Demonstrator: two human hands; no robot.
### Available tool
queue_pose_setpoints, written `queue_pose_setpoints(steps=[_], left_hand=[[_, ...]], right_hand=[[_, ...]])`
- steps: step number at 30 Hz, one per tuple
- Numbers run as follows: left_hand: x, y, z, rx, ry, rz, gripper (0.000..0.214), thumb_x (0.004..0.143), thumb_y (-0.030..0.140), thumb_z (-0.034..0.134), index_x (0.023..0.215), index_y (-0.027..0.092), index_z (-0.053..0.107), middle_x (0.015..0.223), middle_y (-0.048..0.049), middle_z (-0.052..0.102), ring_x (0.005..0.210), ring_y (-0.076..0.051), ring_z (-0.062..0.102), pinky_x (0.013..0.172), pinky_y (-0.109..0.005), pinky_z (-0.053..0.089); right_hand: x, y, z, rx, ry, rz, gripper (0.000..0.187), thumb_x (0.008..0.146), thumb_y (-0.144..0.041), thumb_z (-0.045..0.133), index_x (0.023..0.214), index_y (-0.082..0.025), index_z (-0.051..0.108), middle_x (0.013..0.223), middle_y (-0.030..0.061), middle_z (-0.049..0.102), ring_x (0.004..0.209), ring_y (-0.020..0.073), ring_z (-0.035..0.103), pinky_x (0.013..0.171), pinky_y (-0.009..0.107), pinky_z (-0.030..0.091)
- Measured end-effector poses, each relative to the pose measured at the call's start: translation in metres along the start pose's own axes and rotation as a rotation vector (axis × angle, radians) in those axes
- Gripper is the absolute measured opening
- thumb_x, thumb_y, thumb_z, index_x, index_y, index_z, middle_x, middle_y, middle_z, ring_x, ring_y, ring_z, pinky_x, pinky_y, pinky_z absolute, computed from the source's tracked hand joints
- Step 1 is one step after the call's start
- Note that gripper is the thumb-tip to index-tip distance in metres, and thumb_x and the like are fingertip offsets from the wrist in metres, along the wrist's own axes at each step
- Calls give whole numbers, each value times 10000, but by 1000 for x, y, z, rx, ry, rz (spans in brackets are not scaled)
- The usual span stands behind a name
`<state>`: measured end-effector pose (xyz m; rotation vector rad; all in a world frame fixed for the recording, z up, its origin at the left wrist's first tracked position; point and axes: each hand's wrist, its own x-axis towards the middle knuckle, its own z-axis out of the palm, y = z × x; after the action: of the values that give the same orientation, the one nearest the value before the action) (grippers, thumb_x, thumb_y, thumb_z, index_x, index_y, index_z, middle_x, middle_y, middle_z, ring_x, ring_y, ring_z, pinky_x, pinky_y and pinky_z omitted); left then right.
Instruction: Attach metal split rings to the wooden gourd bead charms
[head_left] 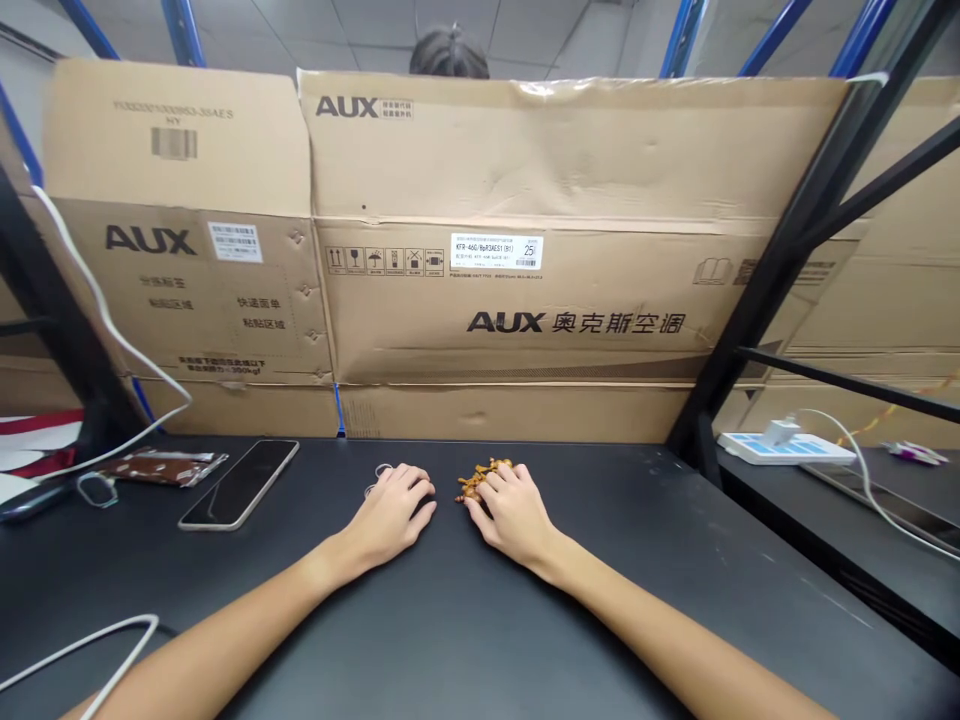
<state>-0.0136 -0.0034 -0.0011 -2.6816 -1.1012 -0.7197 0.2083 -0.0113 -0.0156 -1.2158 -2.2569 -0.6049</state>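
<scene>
On the black tabletop (420,620), my left hand (394,512) lies palm down with bent fingers over a thin pale cord (370,490), whose loops stick out at its far left side. The thumb points inward, a little apart from the fingers. My right hand (517,512) curls over a small heap of glossy yellow-brown beads or carved pieces (472,484), touching them. Part of the heap shows beyond the fingertips; the palm hides the rest. A narrow gap separates the two hands.
A phone (240,485) lies to the left, beside a brown packet (161,466) and a white cable (112,325). Cardboard boxes (585,190) wall off the back. Black shelf posts (750,300) stand right, near a power strip (784,447). Another person's head (450,55) shows behind.
</scene>
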Motion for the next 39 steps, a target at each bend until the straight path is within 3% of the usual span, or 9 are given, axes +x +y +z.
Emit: queue_pose_setpoints(steps=[7,10,13,16,20,27,32,39], left_hand=[[0,-1,1,-10,-7,-23,167,913,263,473,972,205,618,1056,-71,606,1002,-236,542,909,-425,414],[-2,-4,4,44,-3,-132,240,899,336,500,1059,202,619,1210,-113,559,1147,-286,481,948,-466,397],[-5,-12,9,90,-8,-280,442,868,489,520,1225,233,569,1395,-139,438,1299,-366,346,1001,-553,330],[-7,-22,14,28,-119,-332,528,880,581,443,1318,294,511,1449,-113,404,1342,-383,308,1030,-588,288],[-5,-34,17,-34,-204,-245,459,950,488,355,1331,283,508,1430,-91,446,1353,-318,333,1075,-528,287],[1,-51,12,-77,-163,-200,384,963,337,361,1260,235,581,1364,-89,517,1283,-231,447,1082,-417,346],[2,-65,11,-87,-145,-207,385,952,348,379,1216,196,614,1322,-106,554,1242,-231,492,1066,-407,371],[3,-72,14,-93,-109,-199,375,944,385,397,1176,215,637,1294,-83,586,1212,-227,525,1043,-398,400]], right_hand=[[0,4,-2,46,-65,133,171,849,-302,543,845,-184,666,953,94,613,905,235,485,776,361,341],[0,7,-4,74,-91,212,252,827,-347,573,1032,-224,653,1143,116,559,1052,286,450,857,427,343],[-2,11,0,126,-141,278,394,841,-364,561,1233,-323,562,1357,98,444,1248,343,331,960,531,286],[-3,15,5,231,-260,300,416,896,-360,487,1311,-386,488,1442,58,381,1325,349,272,989,559,286],[-2,19,10,314,-309,286,364,936,-321,416,1276,-351,543,1423,31,435,1342,326,286,1020,533,310],[2,32,17,316,-242,269,356,915,-224,426,1230,-213,592,1335,51,544,1291,296,380,1003,470,396],[3,41,25,346,-203,276,366,914,-203,437,1254,-211,572,1347,66,534,1302,277,389,1008,473,411],[4,45,33,410,-131,183,346,919,-163,409,1183,-203,631,1299,87,576,1289,224,440,1085,469,353]])
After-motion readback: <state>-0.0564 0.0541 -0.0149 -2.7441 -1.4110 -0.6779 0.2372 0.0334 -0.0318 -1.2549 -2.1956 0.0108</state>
